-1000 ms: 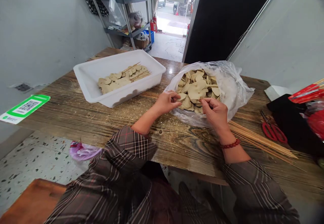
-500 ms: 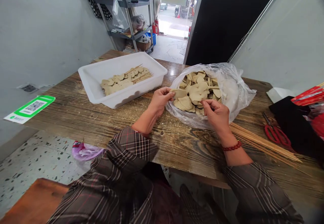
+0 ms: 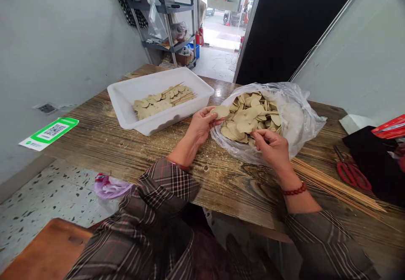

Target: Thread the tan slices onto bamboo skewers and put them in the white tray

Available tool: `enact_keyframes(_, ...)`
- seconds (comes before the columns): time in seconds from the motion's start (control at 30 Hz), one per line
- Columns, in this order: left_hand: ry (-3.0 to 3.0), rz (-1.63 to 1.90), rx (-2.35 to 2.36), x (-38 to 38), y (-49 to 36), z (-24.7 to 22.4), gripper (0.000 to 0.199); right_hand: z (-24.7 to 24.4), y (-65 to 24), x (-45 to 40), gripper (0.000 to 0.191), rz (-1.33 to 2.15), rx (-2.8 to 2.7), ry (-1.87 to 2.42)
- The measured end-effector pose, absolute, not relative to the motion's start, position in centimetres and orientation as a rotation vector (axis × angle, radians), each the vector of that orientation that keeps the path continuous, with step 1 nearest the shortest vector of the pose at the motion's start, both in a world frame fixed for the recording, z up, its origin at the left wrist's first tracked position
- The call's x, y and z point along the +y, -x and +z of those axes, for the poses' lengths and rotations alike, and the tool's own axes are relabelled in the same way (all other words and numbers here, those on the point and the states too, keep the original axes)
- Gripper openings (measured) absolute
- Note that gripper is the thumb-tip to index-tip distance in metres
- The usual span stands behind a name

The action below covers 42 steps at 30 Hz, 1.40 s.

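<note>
My left hand (image 3: 202,124) is closed, pinching a flat beige round slice (image 3: 220,111) between thumb and fingers at the near left rim of a clear plastic bag (image 3: 297,117). Inside the open bag lies a heap of similar beige slices (image 3: 272,122). My right hand (image 3: 272,145) is over the bag's near edge, its thumb and fingertips pinched together beside a larger beige slice (image 3: 248,122). What lies between those fingertips is too small to make out. To the left, a white plastic tub (image 3: 161,122) contains beige slices with thin sticks among them.
Thin wooden skewers (image 3: 338,185) lie beside my right forearm. Red-handled scissors (image 3: 353,174) and a black box (image 3: 376,157) are farther right. A green-edged code card (image 3: 50,133) is at the table's left edge. Behind the table stands a grey cart (image 3: 164,10).
The slice in my left hand has tilted to show more of its flat face. My right hand stays pinched by the bag. The whole view has shifted slightly, with things appearing farther right.
</note>
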<state>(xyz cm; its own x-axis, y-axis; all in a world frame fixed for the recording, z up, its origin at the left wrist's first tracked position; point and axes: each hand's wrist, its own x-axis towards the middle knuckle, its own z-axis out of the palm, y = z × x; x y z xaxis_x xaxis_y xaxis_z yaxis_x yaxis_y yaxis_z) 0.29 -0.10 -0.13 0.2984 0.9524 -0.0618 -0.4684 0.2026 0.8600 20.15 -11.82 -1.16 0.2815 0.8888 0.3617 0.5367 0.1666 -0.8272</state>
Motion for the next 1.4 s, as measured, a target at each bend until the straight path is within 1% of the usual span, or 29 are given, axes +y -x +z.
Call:
enact_keyframes(0.13, -0.791, 1.13, 0.696, 0.2, 0.0, 0.0, 0.019, -1.1, -19.2, -12.2, 0.028, 0.516, -1.5, 1.462)
enact_keyframes(0.27, -0.792, 1.15, 0.712, 0.3, 0.1, 0.1, 0.016, -1.3, -18.8, -12.4, 0.027, 0.52, -1.59, 1.45)
enact_keyframes(0.83, -0.839, 1.193, 0.685, 0.0, -0.1, 0.1, 0.022, -1.5, -18.8, -12.2, 0.028, 0.501, -1.68, 1.485)
enact_keyframes(1.17, -1.042, 1.239, 0.692, -0.2, -0.5, -0.4, 0.028, -1.9, -18.9, -12.0, 0.027, 0.439, -1.668, 1.53)
enact_keyframes(1.4, -1.014, 1.155, 0.669, -0.5, -0.8, -0.4, 0.026, -1.7, -18.7, -12.1, 0.027, 0.41, -1.661, 1.504)
